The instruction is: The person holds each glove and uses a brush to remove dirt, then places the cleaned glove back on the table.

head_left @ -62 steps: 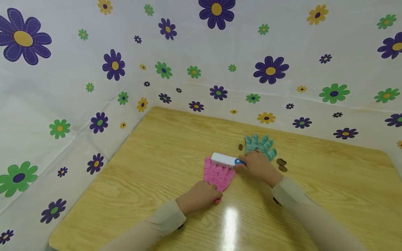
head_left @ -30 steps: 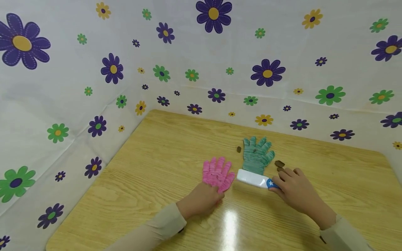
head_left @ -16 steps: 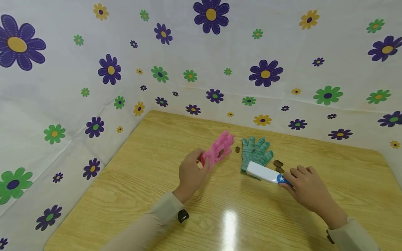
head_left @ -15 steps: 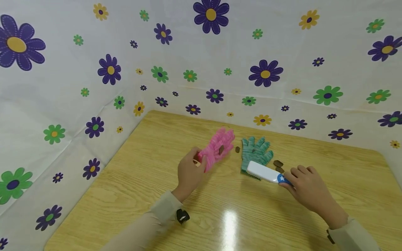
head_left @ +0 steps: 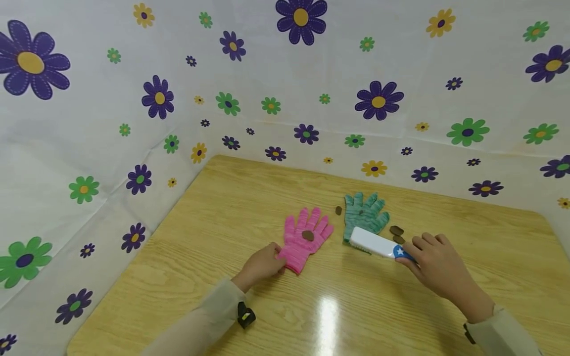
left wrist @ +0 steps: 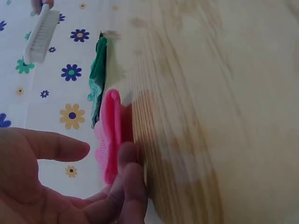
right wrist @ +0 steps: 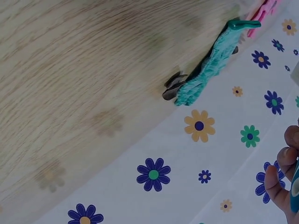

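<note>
A pink knit glove (head_left: 297, 251) lies flat on the table, fingers pointing away, with a brown patch (head_left: 308, 236) on its palm. My left hand (head_left: 262, 264) is at the left edge of its cuff. In the left wrist view the thumb (left wrist: 70, 147) stands apart from the pink cuff (left wrist: 111, 140), while the fingertips are at its lower edge. My right hand (head_left: 436, 264) grips the blue handle of a white brush (head_left: 373, 242), bristles down, held above the table. The brush overlaps the cuff of a green knit glove (head_left: 364, 215) in the head view.
Flat brown pieces (head_left: 396, 231) lie right of the green glove, and another brown piece (head_left: 338, 210) lies between the two gloves. The wooden table (head_left: 213, 212) is bounded at the back and left by a white flower-printed sheet (head_left: 267, 59).
My left hand turned the pink glove over and laid it down, its brown patch now facing up, and the thumb came off the cuff. The right hand drew the brush away from the pink glove.
</note>
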Action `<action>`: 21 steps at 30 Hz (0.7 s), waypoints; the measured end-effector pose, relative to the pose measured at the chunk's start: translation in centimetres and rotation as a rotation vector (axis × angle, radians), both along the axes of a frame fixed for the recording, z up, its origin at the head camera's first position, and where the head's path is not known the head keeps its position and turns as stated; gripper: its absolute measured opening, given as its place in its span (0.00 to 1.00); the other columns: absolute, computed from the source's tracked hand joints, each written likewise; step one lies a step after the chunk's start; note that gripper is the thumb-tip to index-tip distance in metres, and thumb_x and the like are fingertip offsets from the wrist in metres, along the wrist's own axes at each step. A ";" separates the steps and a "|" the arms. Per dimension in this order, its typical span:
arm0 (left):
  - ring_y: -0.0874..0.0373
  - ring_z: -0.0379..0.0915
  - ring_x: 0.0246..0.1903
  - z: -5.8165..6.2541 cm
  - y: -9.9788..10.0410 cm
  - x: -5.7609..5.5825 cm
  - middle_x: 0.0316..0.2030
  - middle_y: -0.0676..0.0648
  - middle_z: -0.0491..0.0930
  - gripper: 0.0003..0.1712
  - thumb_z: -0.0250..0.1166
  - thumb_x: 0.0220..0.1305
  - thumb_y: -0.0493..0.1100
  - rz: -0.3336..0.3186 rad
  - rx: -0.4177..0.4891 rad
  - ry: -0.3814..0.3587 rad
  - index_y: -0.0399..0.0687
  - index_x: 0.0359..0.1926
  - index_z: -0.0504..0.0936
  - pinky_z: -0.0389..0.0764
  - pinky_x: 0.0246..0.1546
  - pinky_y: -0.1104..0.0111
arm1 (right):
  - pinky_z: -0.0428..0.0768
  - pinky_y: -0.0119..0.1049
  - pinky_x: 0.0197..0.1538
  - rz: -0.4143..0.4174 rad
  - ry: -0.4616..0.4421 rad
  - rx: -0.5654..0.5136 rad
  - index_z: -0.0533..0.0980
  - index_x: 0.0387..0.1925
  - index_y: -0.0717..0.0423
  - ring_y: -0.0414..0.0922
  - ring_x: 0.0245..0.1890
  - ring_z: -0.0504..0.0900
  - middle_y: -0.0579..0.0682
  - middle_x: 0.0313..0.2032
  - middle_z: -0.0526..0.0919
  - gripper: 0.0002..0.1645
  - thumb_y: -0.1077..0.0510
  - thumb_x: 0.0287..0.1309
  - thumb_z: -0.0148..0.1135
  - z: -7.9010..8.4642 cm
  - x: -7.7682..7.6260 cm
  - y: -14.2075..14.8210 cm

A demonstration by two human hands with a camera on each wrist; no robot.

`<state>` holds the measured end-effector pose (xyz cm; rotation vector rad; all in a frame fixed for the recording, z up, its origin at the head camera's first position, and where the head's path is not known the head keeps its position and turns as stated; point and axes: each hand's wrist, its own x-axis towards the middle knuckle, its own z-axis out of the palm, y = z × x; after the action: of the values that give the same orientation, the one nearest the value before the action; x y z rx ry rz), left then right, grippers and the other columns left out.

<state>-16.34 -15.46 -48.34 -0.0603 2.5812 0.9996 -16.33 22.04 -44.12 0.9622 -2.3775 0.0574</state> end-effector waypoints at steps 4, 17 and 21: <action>0.54 0.68 0.22 0.4 0.2 0.2 0.24 0.45 0.75 0.25 0.59 0.57 0.47 -0.212 -0.384 0.233 0.40 0.54 0.69 0.69 0.22 0.64 | 0.70 0.44 0.29 0.001 -0.003 0.004 0.77 0.27 0.53 0.45 0.24 0.69 0.48 0.22 0.74 0.43 0.33 0.66 0.20 0.1 -0.1 -0.1; 0.59 0.72 0.35 0.5 0.8 -1.0 0.37 0.52 0.75 0.15 0.62 0.54 0.46 -0.932 -0.713 0.743 0.50 0.44 0.75 0.76 0.39 0.67 | 0.70 0.43 0.31 0.020 -0.017 0.012 0.77 0.27 0.53 0.45 0.25 0.71 0.47 0.22 0.75 0.42 0.33 0.66 0.20 0.0 -0.1 -0.5; 0.62 0.68 0.27 0.5 1.5 -0.9 0.31 0.54 0.75 0.10 0.63 0.55 0.43 -0.947 -0.665 0.709 0.51 0.40 0.76 0.74 0.30 0.71 | 0.69 0.43 0.31 0.023 -0.032 0.008 0.77 0.28 0.53 0.44 0.25 0.70 0.46 0.23 0.74 0.42 0.33 0.66 0.21 -0.1 0.0 -0.5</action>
<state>-17.28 -13.93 -47.80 1.4014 2.8171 -0.2524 -16.28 21.50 -44.19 1.0000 -2.3978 0.0725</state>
